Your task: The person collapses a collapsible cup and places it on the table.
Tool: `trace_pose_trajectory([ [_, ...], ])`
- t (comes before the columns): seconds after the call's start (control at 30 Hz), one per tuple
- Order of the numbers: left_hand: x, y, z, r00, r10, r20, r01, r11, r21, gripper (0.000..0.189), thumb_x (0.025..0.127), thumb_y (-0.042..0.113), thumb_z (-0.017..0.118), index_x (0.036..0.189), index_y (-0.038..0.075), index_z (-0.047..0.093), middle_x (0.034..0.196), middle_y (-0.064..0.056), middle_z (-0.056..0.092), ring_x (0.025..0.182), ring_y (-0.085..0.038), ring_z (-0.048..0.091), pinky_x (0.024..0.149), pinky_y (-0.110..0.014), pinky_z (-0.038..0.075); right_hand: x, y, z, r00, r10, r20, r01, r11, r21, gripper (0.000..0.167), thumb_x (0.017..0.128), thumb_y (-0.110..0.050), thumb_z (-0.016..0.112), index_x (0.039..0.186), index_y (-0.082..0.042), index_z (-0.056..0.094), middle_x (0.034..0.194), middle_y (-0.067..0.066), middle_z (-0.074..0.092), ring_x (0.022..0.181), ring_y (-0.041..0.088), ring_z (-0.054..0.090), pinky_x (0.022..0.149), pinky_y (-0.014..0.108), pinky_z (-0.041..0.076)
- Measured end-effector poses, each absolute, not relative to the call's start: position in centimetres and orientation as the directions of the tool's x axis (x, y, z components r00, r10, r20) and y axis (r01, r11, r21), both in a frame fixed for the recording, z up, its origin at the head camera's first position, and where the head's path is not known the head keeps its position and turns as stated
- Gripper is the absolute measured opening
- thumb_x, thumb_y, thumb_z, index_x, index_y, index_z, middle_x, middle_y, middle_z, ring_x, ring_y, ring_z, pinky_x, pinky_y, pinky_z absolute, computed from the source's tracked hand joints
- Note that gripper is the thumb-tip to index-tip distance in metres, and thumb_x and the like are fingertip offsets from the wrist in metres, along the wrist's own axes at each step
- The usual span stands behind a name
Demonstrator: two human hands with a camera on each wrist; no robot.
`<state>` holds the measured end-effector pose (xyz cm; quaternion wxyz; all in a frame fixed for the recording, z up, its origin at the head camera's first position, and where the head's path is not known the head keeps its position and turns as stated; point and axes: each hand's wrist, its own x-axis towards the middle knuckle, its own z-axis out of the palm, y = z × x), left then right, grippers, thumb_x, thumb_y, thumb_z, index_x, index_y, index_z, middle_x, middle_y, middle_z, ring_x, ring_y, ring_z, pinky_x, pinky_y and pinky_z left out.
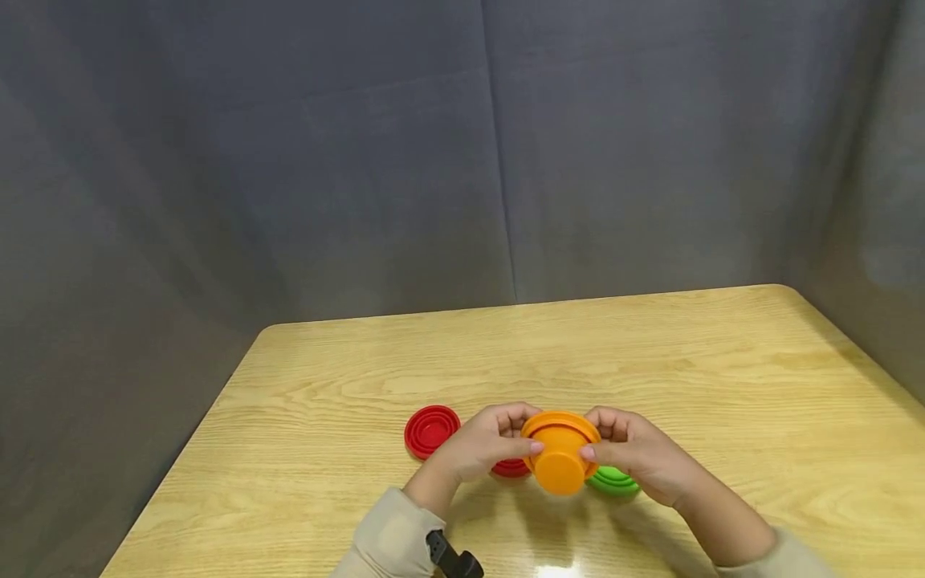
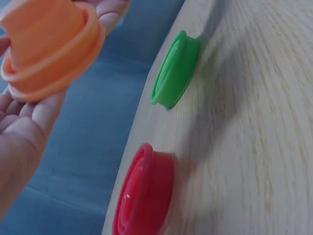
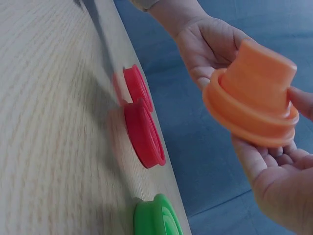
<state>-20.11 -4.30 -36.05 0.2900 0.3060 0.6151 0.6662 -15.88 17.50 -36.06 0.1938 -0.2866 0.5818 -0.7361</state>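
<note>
Both hands hold an orange collapsible cup [image 1: 560,453] above the table, its narrow base tilted towards the head camera. My left hand [image 1: 477,445] grips the left side of its rim, thumb on the cup's wall. On the opposite side, my right hand [image 1: 650,457] pinches the rim with thumb and fingers. The right wrist view shows the orange cup [image 3: 257,95] partly extended, with a folded ring around its wide end. Below it on the table lie a flattened red cup [image 1: 511,468], partly hidden by the left hand, and a flattened green cup [image 1: 614,480], partly behind the right hand.
Another flattened red cup [image 1: 432,431] lies left of the hands on the wooden table [image 1: 325,449]. Grey-blue curtains [image 1: 376,177] hang behind the table and at its sides. A black strap device [image 1: 454,555] sits at the left wrist.
</note>
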Motion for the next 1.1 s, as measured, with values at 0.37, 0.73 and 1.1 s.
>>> trace_pose_trajectory([
  [0.37, -19.6, -3.5, -36.8, -0.706, 0.698, 0.124, 0.090, -0.085, 0.992, 0.026, 0.077, -0.009, 0.049, 0.103, -0.013, 0.048, 0.085, -0.003, 0.055, 0.070, -0.008, 0.053, 0.063, -0.020, 0.046, -15.8, 16.3, -36.2, -0.837, -0.529, 0.141, -0.079, -0.137, -0.987, 0.010, 0.078, 0.006, 0.049, 0.081, -0.002, 0.044, 0.078, 0.004, 0.051, 0.069, 0.012, 0.052, 0.061, 0.024, 0.047],
  [0.73, -18.5, -3.7, -36.4, -0.764, 0.639, 0.087, 0.097, -0.019, 0.995, 0.021, 0.084, -0.003, 0.049, 0.105, -0.005, 0.051, 0.090, -0.006, 0.056, 0.078, -0.011, 0.055, 0.067, -0.025, 0.048, -15.5, 16.8, -37.0, -0.805, -0.565, 0.182, -0.103, -0.169, -0.980, 0.012, 0.085, 0.001, 0.044, 0.097, 0.001, 0.046, 0.091, 0.010, 0.049, 0.080, 0.016, 0.051, 0.069, 0.030, 0.046],
  [1.1, -19.1, -3.9, -36.6, -0.729, 0.680, 0.077, 0.058, -0.051, 0.997, 0.025, 0.085, 0.000, 0.048, 0.108, -0.010, 0.047, 0.089, -0.004, 0.053, 0.078, -0.010, 0.053, 0.069, -0.023, 0.046, -15.1, 17.0, -36.6, -0.749, -0.616, 0.243, -0.091, -0.267, -0.959, 0.024, 0.082, 0.008, 0.047, 0.105, 0.001, 0.043, 0.098, 0.009, 0.053, 0.086, 0.017, 0.054, 0.074, 0.030, 0.046],
])
